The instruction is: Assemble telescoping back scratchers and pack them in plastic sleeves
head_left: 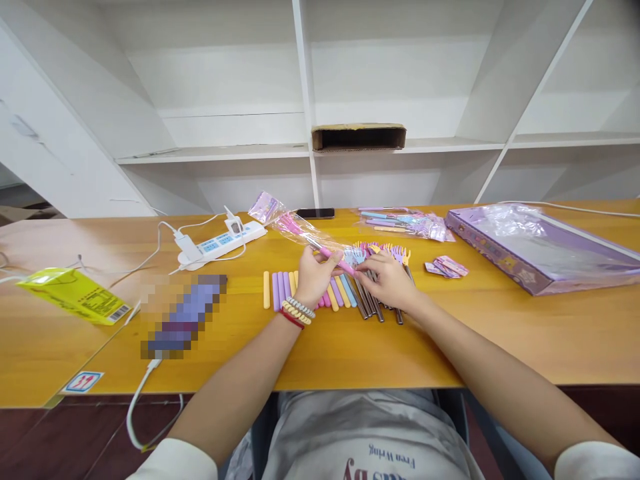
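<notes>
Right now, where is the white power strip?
In the head view, the power strip lies on the wooden table, left of the left hand and beside the clear bag.

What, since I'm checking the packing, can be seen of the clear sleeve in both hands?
The clear sleeve is a long, narrow bag of glossy, crinkled transparent film with a pink-purple printed header at its far end. It runs slanted over the table, header toward the power strip. A pink-handled piece shows inside. The left hand and right hand pinch its near end above the coloured sticks.
</notes>
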{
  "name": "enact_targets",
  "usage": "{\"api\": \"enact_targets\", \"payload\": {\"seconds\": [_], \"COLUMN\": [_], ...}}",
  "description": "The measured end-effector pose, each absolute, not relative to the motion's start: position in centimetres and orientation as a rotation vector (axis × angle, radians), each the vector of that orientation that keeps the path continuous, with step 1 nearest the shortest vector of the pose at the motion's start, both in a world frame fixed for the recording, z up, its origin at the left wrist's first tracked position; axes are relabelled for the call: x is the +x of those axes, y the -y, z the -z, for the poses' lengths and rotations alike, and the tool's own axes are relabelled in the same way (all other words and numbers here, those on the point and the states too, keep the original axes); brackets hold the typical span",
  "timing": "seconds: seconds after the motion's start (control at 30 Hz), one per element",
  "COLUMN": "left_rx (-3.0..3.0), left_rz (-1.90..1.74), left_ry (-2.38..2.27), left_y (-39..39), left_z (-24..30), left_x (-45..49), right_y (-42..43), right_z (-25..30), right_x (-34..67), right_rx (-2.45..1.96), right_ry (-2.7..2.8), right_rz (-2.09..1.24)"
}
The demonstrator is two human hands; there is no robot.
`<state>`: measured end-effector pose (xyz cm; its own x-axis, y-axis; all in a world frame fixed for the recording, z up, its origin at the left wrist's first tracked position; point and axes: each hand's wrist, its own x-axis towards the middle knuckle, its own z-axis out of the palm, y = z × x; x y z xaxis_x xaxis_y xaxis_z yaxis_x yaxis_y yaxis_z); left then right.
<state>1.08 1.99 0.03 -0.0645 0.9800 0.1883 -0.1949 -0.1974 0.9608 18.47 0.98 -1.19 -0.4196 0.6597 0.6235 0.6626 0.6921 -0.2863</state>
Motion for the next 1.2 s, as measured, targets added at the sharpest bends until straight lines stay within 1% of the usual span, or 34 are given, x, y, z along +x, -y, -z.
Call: {"api": "enact_targets", "payload": {"seconds": [0.2,0.43,0.63,0.83,1.03,1.1,1.2], "left_rx": [1.233,1.309,1.305,1.222,1.122,1.027,0.874], "left_rz": [-1.566,-1.597,-1.534,-1.546,-1.67,-1.72,-1.837], "left_ry": [-1.098,-1.175,-1.056,-0.998,-0.99,-0.95,-0.932], "left_y": [-1.9,-1.7,-1.4,-1.6,-2.3,-2.7,-3.2], "left_z": [-0.2,-0.3,0.0,-0.5,-0.8,-0.8,-0.8], "left_x": [0.9,0.9,1.5,1.3,0.6,0.2,-0.4], "right_y": [-1.3,-1.0,-0.8,-0.6,-1.0,-1.3,-1.7], "right_z": [1.3,1.6,1.4,0.4,0.2,0.4,0.6], "right_x": [18.7,18.4,18.0,18.3,19.1,19.5,19.8], "right_rx": [-0.966,-0.975,-1.038,-1.043,-1.032,-1.068,-1.145], "right_ry": [2.193,2.199,2.146,2.156,2.14,2.125,2.088], "right_rz": [0.06,0.044,-0.007,-0.243,-0.665,-0.616,-0.402]}}
